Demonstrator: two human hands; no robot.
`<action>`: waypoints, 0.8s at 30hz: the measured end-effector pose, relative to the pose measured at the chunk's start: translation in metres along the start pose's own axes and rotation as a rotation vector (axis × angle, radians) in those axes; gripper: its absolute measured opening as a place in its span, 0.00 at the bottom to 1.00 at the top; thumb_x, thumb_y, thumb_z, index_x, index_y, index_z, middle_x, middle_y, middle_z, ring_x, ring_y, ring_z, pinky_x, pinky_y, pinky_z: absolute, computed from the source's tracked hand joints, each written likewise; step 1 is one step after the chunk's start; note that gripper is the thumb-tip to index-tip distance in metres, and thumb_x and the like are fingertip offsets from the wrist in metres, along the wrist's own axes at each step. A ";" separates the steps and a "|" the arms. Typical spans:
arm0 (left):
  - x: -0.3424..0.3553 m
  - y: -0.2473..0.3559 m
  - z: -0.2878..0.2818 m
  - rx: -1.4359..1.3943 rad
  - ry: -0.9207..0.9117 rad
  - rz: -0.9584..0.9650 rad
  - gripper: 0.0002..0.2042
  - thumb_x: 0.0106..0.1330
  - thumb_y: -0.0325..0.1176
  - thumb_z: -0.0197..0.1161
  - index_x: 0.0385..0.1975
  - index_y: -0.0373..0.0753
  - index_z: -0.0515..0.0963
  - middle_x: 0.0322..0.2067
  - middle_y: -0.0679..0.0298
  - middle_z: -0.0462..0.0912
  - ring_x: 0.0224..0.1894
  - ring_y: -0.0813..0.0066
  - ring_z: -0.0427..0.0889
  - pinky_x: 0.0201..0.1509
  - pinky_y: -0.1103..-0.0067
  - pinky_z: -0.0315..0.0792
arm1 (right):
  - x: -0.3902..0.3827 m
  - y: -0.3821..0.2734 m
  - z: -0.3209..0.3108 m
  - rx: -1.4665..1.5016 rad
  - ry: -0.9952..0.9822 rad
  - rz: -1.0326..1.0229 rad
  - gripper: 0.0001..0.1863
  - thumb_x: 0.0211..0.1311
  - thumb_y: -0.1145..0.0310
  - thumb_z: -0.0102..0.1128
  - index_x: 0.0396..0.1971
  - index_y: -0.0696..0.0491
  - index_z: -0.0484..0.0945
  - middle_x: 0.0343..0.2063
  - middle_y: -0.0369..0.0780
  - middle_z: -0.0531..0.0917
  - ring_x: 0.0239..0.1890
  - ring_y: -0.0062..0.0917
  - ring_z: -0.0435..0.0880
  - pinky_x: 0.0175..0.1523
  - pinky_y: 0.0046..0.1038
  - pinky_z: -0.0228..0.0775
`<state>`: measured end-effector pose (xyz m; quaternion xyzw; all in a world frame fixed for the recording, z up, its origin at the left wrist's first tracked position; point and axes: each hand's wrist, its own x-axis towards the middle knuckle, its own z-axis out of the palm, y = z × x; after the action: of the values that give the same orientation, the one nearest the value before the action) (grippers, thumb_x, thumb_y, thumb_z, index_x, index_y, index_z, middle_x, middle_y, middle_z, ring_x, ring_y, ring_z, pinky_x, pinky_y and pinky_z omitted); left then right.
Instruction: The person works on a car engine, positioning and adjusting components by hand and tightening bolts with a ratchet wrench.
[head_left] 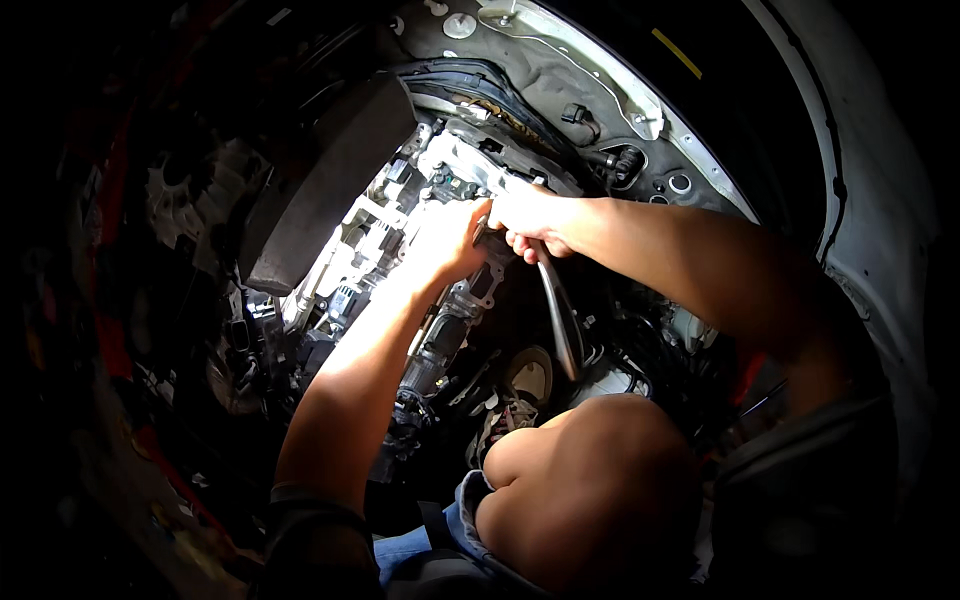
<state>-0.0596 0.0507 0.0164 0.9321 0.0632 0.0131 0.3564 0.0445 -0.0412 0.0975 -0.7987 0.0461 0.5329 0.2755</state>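
Now holding long metal bar [560, 312], right by engine [385, 235], near its top w/ curled fingers of right hand [535, 215]. Can't tell re fingers of left hand [452, 235], b/c of glare. Might slip & bump hard if pulled too fast.

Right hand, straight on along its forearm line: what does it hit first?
Most likely the left hand, which sits just past the right hand in that line, over the engine. Depth is unclear from one view, so a slight miss is possible.
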 end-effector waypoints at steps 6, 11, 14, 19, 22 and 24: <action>-0.011 0.001 0.008 0.208 0.260 0.111 0.22 0.41 0.31 0.68 0.41 0.37 0.77 0.43 0.56 0.78 0.53 0.57 0.74 0.56 0.67 0.68 | 0.003 -0.013 -0.013 -1.518 -0.035 -0.697 0.11 0.46 0.69 0.58 0.28 0.59 0.83 0.28 0.50 0.85 0.34 0.40 0.86 0.41 0.35 0.78; -0.019 -0.011 0.021 0.086 0.184 0.021 0.19 0.43 0.27 0.65 0.40 0.34 0.78 0.50 0.56 0.73 0.54 0.58 0.71 0.58 0.67 0.67 | 0.002 0.001 -0.009 -0.892 0.005 -0.396 0.08 0.51 0.68 0.56 0.27 0.57 0.78 0.20 0.44 0.79 0.19 0.30 0.79 0.25 0.32 0.73; -0.033 -0.019 0.032 0.153 0.349 -0.064 0.19 0.44 0.28 0.66 0.40 0.34 0.77 0.52 0.52 0.71 0.53 0.55 0.71 0.57 0.65 0.67 | 0.000 0.000 0.011 -0.105 -0.098 0.005 0.06 0.58 0.70 0.50 0.24 0.55 0.71 0.11 0.35 0.69 0.08 0.17 0.64 0.11 0.23 0.57; -0.079 0.059 -0.006 -0.008 0.470 -0.151 0.11 0.56 0.25 0.58 0.40 0.32 0.75 0.45 0.47 0.75 0.52 0.51 0.73 0.56 0.64 0.67 | 0.018 0.006 -0.019 -1.556 -0.017 -0.831 0.13 0.49 0.63 0.58 0.23 0.59 0.80 0.21 0.51 0.80 0.28 0.46 0.82 0.38 0.39 0.76; -0.120 0.095 -0.002 -0.443 0.294 -0.191 0.16 0.54 0.25 0.64 0.45 0.35 0.74 0.42 0.53 0.78 0.46 0.58 0.77 0.52 0.69 0.70 | 0.014 -0.006 -0.031 -1.599 0.050 -0.999 0.14 0.50 0.62 0.57 0.22 0.59 0.80 0.21 0.51 0.80 0.26 0.46 0.81 0.35 0.40 0.75; -0.138 0.093 0.023 -0.806 0.311 -0.421 0.12 0.60 0.25 0.61 0.43 0.33 0.75 0.38 0.51 0.79 0.41 0.59 0.81 0.47 0.72 0.74 | 0.026 -0.009 -0.005 -1.127 -0.200 -0.464 0.13 0.54 0.61 0.59 0.20 0.55 0.78 0.15 0.41 0.75 0.16 0.31 0.73 0.24 0.32 0.66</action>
<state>-0.1848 -0.0508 0.0640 0.6737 0.2930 0.1033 0.6706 0.0632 -0.0306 0.0798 -0.7567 -0.4436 0.4740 -0.0772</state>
